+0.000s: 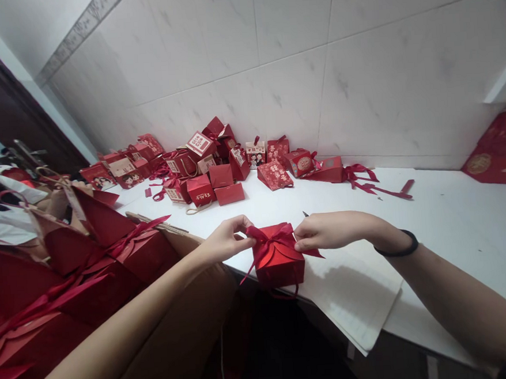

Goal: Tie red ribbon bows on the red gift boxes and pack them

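Note:
A red gift box (279,262) with curved, overlapping top flaps stands at the front edge of the white table. Across its top lies a dark red ribbon (270,241) tied in a bow. With thumb and fingers pinched, my left hand (227,237) grips the bow's left loop. On the other side my right hand (325,230) is closed on the ribbon's right part, its fingertips partly hidden. A cord handle (286,295) hangs down the near face of the box. Under and to the right of the box lies a white notebook (365,308).
Several red boxes (201,190) are heaped along the tiled wall. Loose red ribbons (365,181) trail on the white table (441,222). At my left, a cardboard carton (182,240) holds several ribboned red boxes (147,257). A large red bag (499,152) stands far right.

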### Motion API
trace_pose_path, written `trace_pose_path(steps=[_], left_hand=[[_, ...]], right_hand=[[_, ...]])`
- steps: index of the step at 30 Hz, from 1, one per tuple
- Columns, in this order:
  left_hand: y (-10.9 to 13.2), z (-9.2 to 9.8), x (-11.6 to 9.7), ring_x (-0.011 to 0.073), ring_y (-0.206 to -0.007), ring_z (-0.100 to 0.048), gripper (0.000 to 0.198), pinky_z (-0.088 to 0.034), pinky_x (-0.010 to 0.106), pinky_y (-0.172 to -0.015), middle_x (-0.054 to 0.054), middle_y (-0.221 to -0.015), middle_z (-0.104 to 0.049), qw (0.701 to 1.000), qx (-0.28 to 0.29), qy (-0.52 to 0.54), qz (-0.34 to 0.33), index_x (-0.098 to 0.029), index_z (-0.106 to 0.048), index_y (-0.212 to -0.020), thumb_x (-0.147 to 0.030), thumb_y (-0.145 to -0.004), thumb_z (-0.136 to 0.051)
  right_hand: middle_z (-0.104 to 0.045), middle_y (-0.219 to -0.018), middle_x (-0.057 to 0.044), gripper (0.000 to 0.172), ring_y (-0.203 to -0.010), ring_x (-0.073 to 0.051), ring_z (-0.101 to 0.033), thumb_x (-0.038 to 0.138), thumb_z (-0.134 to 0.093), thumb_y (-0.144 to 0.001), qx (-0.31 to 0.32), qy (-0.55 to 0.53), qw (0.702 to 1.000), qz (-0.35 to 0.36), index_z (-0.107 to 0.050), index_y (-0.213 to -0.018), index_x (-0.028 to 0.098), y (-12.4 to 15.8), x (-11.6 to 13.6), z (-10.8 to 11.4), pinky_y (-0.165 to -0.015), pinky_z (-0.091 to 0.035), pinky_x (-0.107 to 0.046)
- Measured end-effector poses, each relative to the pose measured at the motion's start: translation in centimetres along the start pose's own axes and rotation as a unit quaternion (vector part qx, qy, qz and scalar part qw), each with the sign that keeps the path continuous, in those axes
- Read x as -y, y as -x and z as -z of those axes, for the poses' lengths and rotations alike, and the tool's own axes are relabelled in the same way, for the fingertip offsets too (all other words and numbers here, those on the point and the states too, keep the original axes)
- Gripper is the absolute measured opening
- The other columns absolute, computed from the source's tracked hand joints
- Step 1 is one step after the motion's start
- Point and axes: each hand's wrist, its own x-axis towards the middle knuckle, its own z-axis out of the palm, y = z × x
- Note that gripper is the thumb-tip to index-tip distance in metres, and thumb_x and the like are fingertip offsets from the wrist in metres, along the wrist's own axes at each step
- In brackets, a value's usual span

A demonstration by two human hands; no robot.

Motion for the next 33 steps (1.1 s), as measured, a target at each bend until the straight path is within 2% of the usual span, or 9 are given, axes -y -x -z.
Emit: trace_pose_path(steps=[5,9,12,15,18,20,22,28,33], left_hand=[[-0.2,-0.3,0.6,0.0138,-0.068,-0.057,0.019,-0.044,0.027,-0.062,0.003,-0.074,-0.059,0.999,-0.032,-0.012,-0.009,-0.015,-0.048,-0.074,-0.031,-0.072,-0.058],[-0.1,-0.6,0.7,0.0114,-0.059,-0.053,0.009,-0.039,0.023,-0.055,-0.001,-0.065,-0.057,0.993,-0.077,-0.089,-0.033,-0.017,-0.045,-0.073,-0.023,-0.071,-0.052],[0.1,-0.9,0.3,0.0109,-0.05,-0.049,0.01,-0.034,0.022,-0.051,-0.005,-0.054,-0.053,0.978,-0.092,-0.185,-0.002,-0.019,-0.044,-0.078,-0.016,-0.069,-0.045],[0.3,-1.0,-0.3,0.0128,-0.047,-0.046,0.015,-0.032,0.024,-0.051,-0.007,-0.047,-0.049,0.962,-0.073,-0.26,0.035,-0.02,-0.046,-0.084,-0.015,-0.071,-0.041],[0.6,-0.7,-0.7,0.0157,-0.061,-0.05,0.019,-0.038,0.027,-0.059,-0.001,-0.064,-0.054,0.959,-0.056,-0.278,-0.007,-0.019,-0.051,-0.088,-0.022,-0.071,-0.044],[0.6,-0.6,-1.0,0.0193,-0.083,-0.052,0.026,-0.042,0.032,-0.074,0.005,-0.089,-0.056,0.966,-0.066,-0.243,-0.066,-0.019,-0.052,-0.096,-0.028,-0.073,-0.047],[0.4,-0.8,-1.2,0.0218,-0.1,-0.047,0.029,-0.039,0.036,-0.087,0.007,-0.104,-0.052,0.967,-0.082,-0.216,-0.111,-0.019,-0.053,-0.1,-0.034,-0.075,-0.049],[-0.7,-2.3,-0.8,0.019,-0.089,-0.05,0.01,-0.041,0.034,-0.083,0.007,-0.092,-0.055,0.952,-0.03,-0.268,-0.143,-0.018,-0.059,-0.079,-0.026,-0.078,-0.053],[-0.8,-2.3,-0.3,0.019,-0.086,-0.05,0.009,-0.04,0.035,-0.082,0.006,-0.089,-0.057,0.942,-0.027,-0.297,-0.154,-0.018,-0.06,-0.077,-0.024,-0.078,-0.053]], right_hand=[[-0.049,-0.057,0.001,0.029,-0.05,-0.01,-0.041,0.031,-0.04,-0.084,0.0,0.0,1.0,0.001,-0.048,-0.06,0.016,0.0,-0.1,0.0,-0.048,-0.031,-0.024],[-0.048,-0.056,0.001,0.031,-0.048,-0.01,-0.04,0.032,-0.04,-0.084,-0.008,0.003,1.0,0.003,-0.049,-0.058,0.016,0.1,0.3,0.0,-0.048,-0.029,-0.024],[-0.048,-0.055,0.001,0.032,-0.048,-0.01,-0.039,0.032,-0.04,-0.084,-0.011,0.011,1.0,-0.001,-0.048,-0.057,0.016,0.2,0.6,0.1,-0.048,-0.029,-0.024],[-0.047,-0.054,0.001,0.033,-0.048,-0.01,-0.038,0.031,-0.04,-0.084,-0.01,0.015,1.0,-0.003,-0.048,-0.056,0.016,0.3,0.8,0.1,-0.048,-0.028,-0.024],[-0.048,-0.054,0.001,0.033,-0.047,-0.01,-0.038,0.031,-0.04,-0.084,-0.005,0.009,1.0,0.0,-0.048,-0.056,0.016,0.3,0.8,0.1,-0.048,-0.028,-0.024],[-0.049,-0.054,0.001,0.032,-0.047,-0.01,-0.039,0.03,-0.041,-0.084,-0.004,0.005,1.0,0.004,-0.048,-0.056,0.016,0.3,0.7,0.1,-0.048,-0.028,-0.024],[-0.05,-0.055,0.001,0.032,-0.048,-0.01,-0.04,0.029,-0.041,-0.084,-0.005,-0.005,1.0,0.011,-0.048,-0.056,0.016,0.3,0.7,0.1,-0.049,-0.029,-0.023],[-0.054,-0.057,0.001,0.033,-0.05,-0.009,-0.043,0.028,-0.041,-0.085,0.005,-0.035,0.999,0.025,-0.049,-0.056,0.015,0.0,0.9,0.1,-0.053,-0.033,-0.023],[-0.056,-0.059,0.0,0.031,-0.051,-0.01,-0.046,0.027,-0.041,-0.085,0.018,-0.036,0.998,0.04,-0.051,-0.057,0.015,-0.2,0.6,0.1,-0.054,-0.033,-0.023]])
